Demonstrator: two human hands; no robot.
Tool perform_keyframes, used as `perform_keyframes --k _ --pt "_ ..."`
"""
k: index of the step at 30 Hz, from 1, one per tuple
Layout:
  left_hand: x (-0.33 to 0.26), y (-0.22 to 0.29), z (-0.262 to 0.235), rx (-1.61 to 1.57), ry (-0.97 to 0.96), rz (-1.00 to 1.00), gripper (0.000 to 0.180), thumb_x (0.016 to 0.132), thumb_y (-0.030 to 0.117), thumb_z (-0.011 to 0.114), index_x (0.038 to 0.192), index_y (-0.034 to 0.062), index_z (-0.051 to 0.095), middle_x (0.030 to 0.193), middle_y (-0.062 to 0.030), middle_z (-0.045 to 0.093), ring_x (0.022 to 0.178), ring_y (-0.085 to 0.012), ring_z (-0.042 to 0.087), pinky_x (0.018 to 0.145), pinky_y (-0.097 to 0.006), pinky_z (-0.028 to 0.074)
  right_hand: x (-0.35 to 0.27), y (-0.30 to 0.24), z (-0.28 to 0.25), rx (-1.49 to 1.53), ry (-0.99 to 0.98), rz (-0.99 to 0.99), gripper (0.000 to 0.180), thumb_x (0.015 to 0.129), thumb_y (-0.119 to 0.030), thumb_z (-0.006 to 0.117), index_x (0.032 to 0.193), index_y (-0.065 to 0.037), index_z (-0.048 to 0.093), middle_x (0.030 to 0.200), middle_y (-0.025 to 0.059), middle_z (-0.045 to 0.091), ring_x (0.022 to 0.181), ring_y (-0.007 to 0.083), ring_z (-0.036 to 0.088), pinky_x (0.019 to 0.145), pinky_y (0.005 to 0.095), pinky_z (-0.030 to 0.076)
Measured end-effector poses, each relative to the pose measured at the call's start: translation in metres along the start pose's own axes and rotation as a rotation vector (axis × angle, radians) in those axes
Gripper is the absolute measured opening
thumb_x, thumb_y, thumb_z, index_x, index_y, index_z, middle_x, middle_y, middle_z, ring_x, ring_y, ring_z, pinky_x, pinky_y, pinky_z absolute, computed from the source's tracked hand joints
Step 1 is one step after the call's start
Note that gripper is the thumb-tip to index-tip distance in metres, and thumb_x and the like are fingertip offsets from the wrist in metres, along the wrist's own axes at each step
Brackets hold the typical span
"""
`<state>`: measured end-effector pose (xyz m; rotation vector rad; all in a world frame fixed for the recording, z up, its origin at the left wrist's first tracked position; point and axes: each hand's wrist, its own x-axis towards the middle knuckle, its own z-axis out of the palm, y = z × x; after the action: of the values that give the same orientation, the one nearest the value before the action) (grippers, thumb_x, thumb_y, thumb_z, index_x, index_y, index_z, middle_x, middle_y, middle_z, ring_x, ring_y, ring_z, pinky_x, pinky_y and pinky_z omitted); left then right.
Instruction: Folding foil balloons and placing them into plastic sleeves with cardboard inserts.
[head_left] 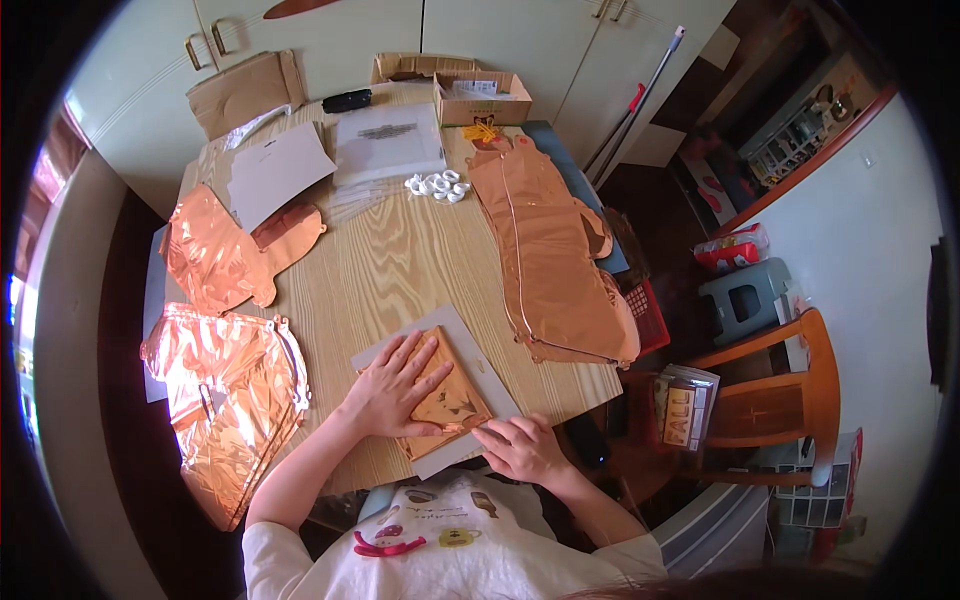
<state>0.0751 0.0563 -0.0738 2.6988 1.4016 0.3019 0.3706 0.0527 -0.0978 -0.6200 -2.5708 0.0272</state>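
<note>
A folded copper-coloured foil balloon (452, 395) lies on a grey card (478, 362) at the table's near edge. My left hand (395, 392) presses flat on the folded foil with its fingers spread. At the lower right corner of the foil, my right hand (522, 448) has its fingers bent together, pinching the edge; the fingertips are partly hidden. Larger copper foil balloons lie flat around the table: a crumpled shiny one (235, 400) at the near left, another (215, 250) beyond it, and a long stack (550, 255) on the right.
Grey cards (280, 175), clear plastic bags (388, 145), white ribbon rolls (437, 186) and a cardboard box (485, 108) sit toward the far side. Yellow string (480, 131) lies before the box. To the right stands a wooden chair (760, 400) with a packaged bundle (684, 408) on it.
</note>
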Motion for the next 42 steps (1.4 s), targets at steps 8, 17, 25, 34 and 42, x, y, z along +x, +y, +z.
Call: perform_keyframes --k 8,17,25,34,42 --pt "-0.001 0.0 0.002 0.014 0.009 0.011 0.098 0.081 0.081 0.043 0.149 0.0112 0.036 0.15 -0.0263 0.034 0.139 -0.0485 0.03 0.114 -0.058 0.021 -0.006 -0.005 0.005 -0.05 0.009 0.053 0.04 0.08 -0.04 0.067 0.116 -0.023 0.068 0.124 -0.0042 0.053 0.111 0.0167 0.044 0.093 0.0365 0.037" --pt "-0.001 -0.001 0.005 0.031 -0.028 0.015 0.094 0.08 0.081 0.045 0.151 0.0197 0.035 0.154 -0.0202 0.031 0.14 -0.0484 0.028 0.113 -0.059 0.021 -0.002 -0.013 0.011 -0.139 -0.023 0.113 0.036 0.081 -0.047 0.065 0.107 -0.023 0.068 0.142 -0.0041 0.048 0.122 0.0183 0.039 0.097 0.037 0.033" --pt "-0.001 0.001 0.002 0.026 -0.029 0.013 0.099 0.075 0.085 0.046 0.15 0.0203 0.036 0.154 -0.0195 0.031 0.141 -0.0477 0.027 0.114 -0.059 0.02 0.004 -0.027 0.011 -0.191 -0.035 0.18 0.036 0.082 -0.048 0.064 0.104 -0.019 0.067 0.136 -0.0051 0.051 0.121 0.0171 0.037 0.095 0.037 0.031" --pt "0.0 0.001 0.002 0.06 -0.049 0.006 0.102 0.073 0.088 0.043 0.149 0.0207 0.038 0.155 -0.0186 0.031 0.141 -0.0467 0.026 0.116 -0.057 0.018 -0.001 -0.043 0.017 -0.248 -0.04 0.233 0.039 0.083 -0.043 0.065 0.112 -0.017 0.066 0.121 -0.0071 0.057 0.113 0.0156 0.039 0.09 0.0377 0.028" --pt "0.0 0.002 0.002 0.067 -0.044 0.008 0.1 0.072 0.088 0.045 0.149 0.0239 0.039 0.155 -0.0185 0.031 0.141 -0.0465 0.026 0.115 -0.058 0.018 -0.005 -0.054 0.016 -0.268 -0.053 0.29 0.053 0.082 -0.048 0.065 0.125 -0.016 0.061 0.132 -0.0042 0.057 0.107 0.0158 0.044 0.084 0.0365 0.03"
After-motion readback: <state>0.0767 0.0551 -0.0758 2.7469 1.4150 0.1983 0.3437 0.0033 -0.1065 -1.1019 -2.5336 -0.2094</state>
